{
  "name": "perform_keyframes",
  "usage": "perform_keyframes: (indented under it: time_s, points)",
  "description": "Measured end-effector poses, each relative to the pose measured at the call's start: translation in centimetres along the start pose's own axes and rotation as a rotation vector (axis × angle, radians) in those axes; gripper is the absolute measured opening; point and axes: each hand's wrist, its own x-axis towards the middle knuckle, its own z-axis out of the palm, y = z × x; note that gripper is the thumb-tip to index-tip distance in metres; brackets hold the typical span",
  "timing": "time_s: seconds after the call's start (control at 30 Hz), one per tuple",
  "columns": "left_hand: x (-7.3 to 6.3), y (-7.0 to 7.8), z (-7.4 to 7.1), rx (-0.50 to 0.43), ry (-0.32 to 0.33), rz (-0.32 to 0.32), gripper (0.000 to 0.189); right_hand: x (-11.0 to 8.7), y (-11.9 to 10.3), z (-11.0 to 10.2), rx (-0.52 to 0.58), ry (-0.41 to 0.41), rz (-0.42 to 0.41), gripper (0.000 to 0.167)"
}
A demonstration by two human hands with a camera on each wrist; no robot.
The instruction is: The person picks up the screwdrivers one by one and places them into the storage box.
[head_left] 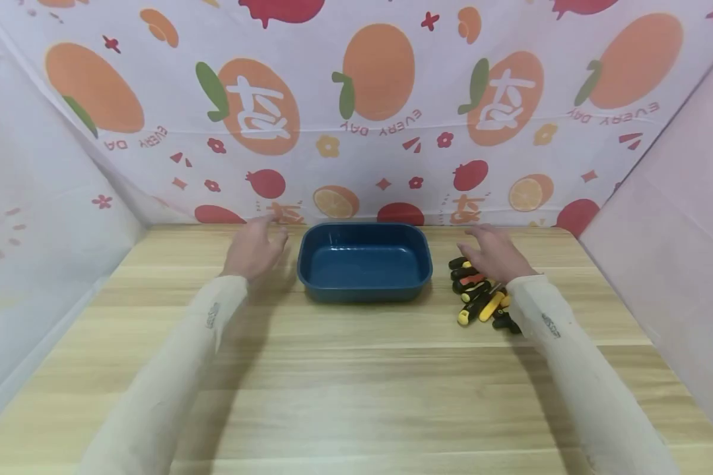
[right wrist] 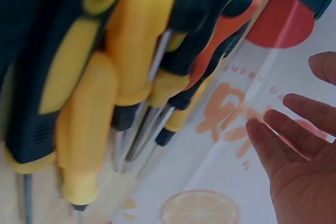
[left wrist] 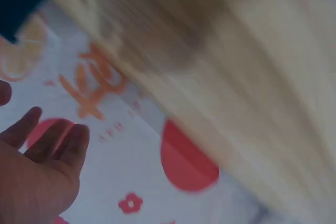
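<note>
A dark blue rectangular tub (head_left: 365,290) stands near the back of the table between the two hands. Left of it hovers my left hand (head_left: 254,251), fingers loosely bent and holding nothing; the left wrist view shows its fingers (left wrist: 76,142) spread slightly apart. On the other side, my right hand (head_left: 499,254) reaches over a pile of screwdrivers (head_left: 478,290), partly covering them in the head view. Their handles are black, yellow and orange, such as this yellow-handled screwdriver (right wrist: 86,124) with a metal shaft. Nothing is in the right hand's relaxed fingers (right wrist: 299,129).
The table (head_left: 356,389) has a light wood-grain top. Behind it hangs a white cloth (head_left: 428,158) printed with oranges and red fruit, close to the tub's back rim. Pale cloth walls (head_left: 30,231) enclose the left and right sides.
</note>
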Motion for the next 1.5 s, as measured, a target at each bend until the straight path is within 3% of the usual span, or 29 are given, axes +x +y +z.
perform_keyframes:
  time_s: [0.07, 0.27, 0.47, 0.6, 1.1, 1.23, 1.5]
  points:
    - [-0.4, 1.0, 0.1, -0.075, -0.056, -0.038, 0.047, 0.1, -0.6, 0.1, 0.017, -0.013, -0.013, 0.052]
    - [-1.5, 3.7, 0.6, -0.182, -0.209, -0.14, 0.058, 0.3, -2.4, 0.7, 0.139, -0.07, -0.015, 0.05]
    - [-2.2, 4.9, 1.8, -0.23, -0.248, -0.216, 0.067, 0.4, -4.0, 1.7, 0.336, -0.099, 0.002, 0.054]
    - [-2.5, 4.9, 2.5, -0.231, -0.258, -0.223, 0.063, 0.3, -4.7, 2.4, 0.404, -0.106, 0.022, 0.059]
    - [-2.7, 6.1, 3.7, -0.22, -0.251, -0.155, 0.066, 0.2, -5.6, 3.4, 0.452, -0.076, 0.085, 0.051]
    - [-2.9, 6.5, 4.3, -0.176, -0.255, -0.088, 0.075, 0.0, -5.3, 3.2, 0.426, -0.069, 0.093, 0.051]
    - [-4.1, 7.8, 5.4, 0.125, -0.258, 0.115, 0.119, -0.2, -5.0, 3.2, 0.413, -0.054, 0.103, 0.051]
